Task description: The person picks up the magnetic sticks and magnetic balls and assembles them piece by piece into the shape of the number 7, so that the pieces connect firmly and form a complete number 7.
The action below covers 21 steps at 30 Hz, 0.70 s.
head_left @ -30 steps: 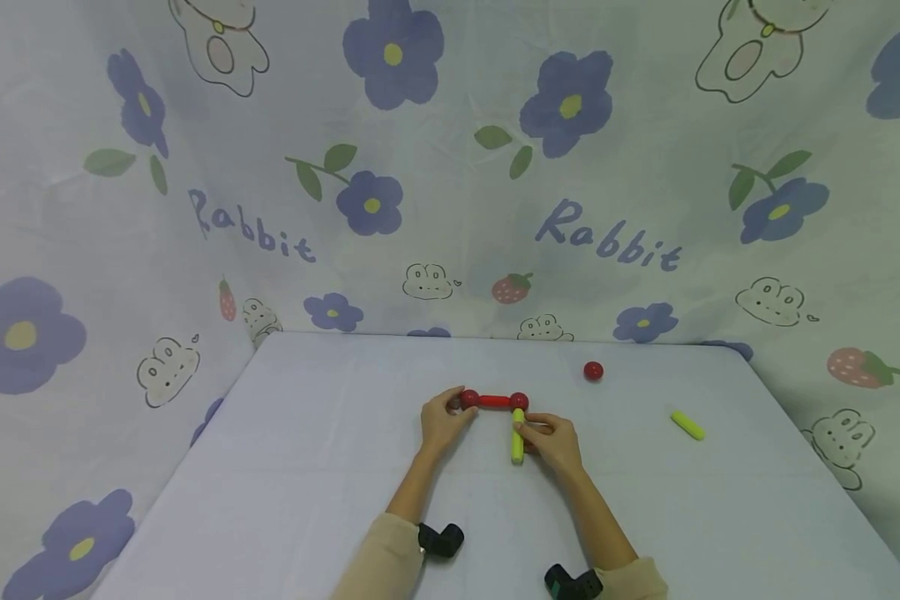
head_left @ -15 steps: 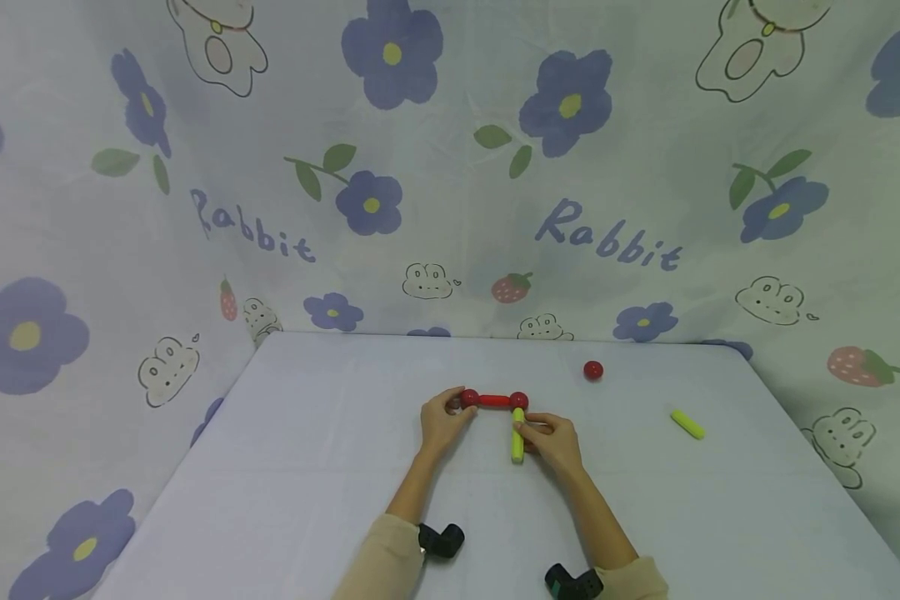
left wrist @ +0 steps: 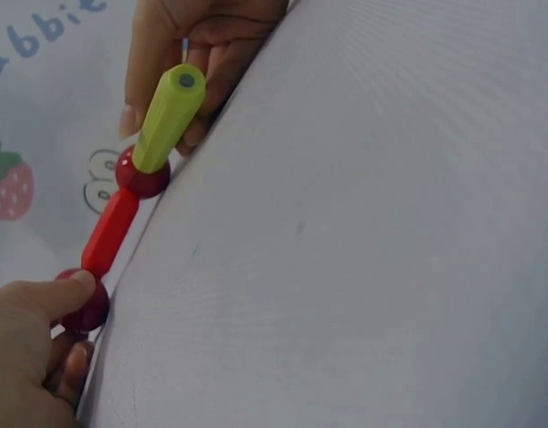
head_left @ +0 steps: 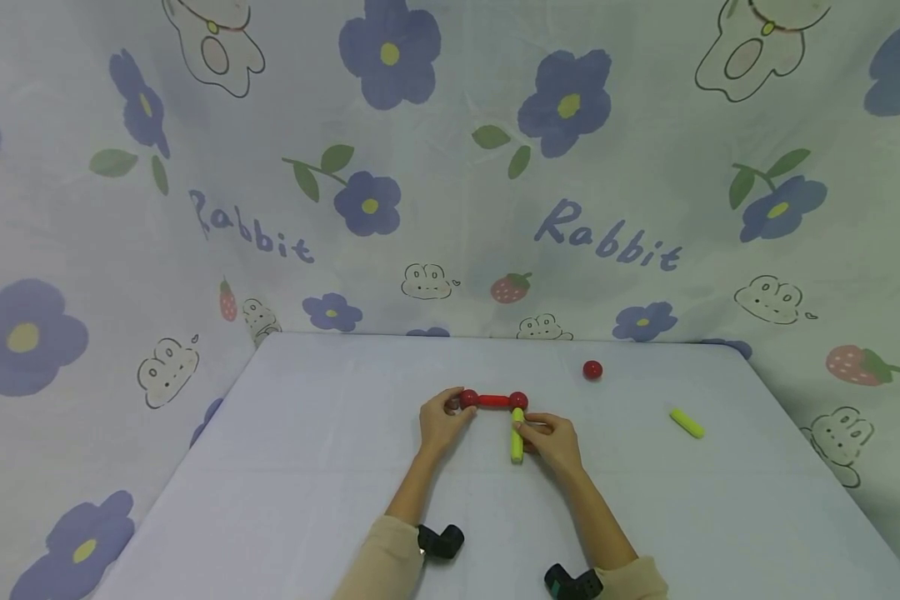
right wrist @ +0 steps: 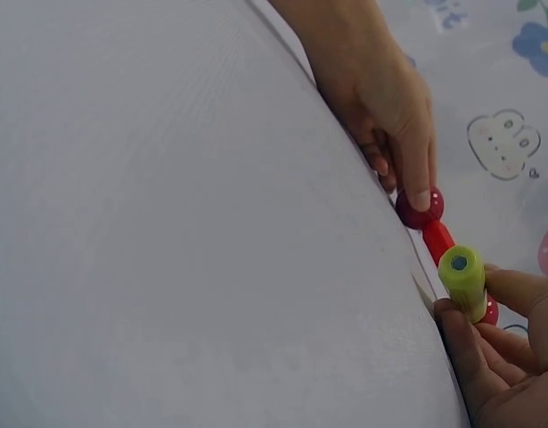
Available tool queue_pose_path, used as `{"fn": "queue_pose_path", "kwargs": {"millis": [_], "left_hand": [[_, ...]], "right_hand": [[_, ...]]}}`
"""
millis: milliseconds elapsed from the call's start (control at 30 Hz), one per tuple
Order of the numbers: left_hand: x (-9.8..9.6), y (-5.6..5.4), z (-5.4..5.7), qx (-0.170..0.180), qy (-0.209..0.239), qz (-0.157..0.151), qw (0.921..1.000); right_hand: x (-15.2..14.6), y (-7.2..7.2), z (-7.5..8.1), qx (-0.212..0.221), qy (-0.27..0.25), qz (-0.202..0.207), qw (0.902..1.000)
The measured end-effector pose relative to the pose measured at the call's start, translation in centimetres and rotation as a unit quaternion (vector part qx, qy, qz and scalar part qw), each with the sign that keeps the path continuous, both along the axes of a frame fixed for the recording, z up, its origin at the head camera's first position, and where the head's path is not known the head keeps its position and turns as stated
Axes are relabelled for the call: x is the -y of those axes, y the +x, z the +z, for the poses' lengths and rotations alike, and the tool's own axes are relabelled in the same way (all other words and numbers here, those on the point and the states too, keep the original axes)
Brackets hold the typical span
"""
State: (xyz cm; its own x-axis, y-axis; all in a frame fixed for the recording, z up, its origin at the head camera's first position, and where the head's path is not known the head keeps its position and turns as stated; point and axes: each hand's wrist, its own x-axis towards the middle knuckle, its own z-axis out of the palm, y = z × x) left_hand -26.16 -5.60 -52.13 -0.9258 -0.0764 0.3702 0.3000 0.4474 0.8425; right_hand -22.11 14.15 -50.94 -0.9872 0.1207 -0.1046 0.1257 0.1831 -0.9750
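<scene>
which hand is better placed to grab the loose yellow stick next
Probably the right hand: it is nearer the loose yellow stick, out on its own side. It would first have to release the pinched yellow stick; the left hand grips a red ball.

I can pass wide on the left of the table [head_left: 307, 467], beside the left hand [head_left: 438, 427]. Between the forearms [head_left: 407, 490] the gap narrows away from me; the red rod [head_left: 493, 401] bars its far end and the yellow rod [head_left: 517, 448] juts in beside the right hand [head_left: 557, 443]. Farther right I have room around the loose ball [head_left: 592, 370] and loose rod [head_left: 687, 422]. The curtain [head_left: 457, 221] blocks me past the far edge.
</scene>
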Motion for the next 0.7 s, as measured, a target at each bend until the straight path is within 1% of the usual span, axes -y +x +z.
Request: {"fn": "queue_pose_path", "kwargs": {"millis": [267,467,700], "left_hand": [[0.04,-0.07,-0.10,-0.020,0.004,0.001,0.9998],[0.00,0.01,-0.07,-0.009,0.003,0.006,0.9999],[0.01,-0.03,-0.14,-0.025,0.002,0.003,0.9997]], "right_hand": [[0.07,-0.06,-0.14,-0.005,-0.007,-0.005,0.9999],[0.10,-0.05,-0.03,0.002,-0.014,-0.009,0.9999],[0.05,0.08,0.04,-0.011,-0.012,-0.001,0.9999]]}}
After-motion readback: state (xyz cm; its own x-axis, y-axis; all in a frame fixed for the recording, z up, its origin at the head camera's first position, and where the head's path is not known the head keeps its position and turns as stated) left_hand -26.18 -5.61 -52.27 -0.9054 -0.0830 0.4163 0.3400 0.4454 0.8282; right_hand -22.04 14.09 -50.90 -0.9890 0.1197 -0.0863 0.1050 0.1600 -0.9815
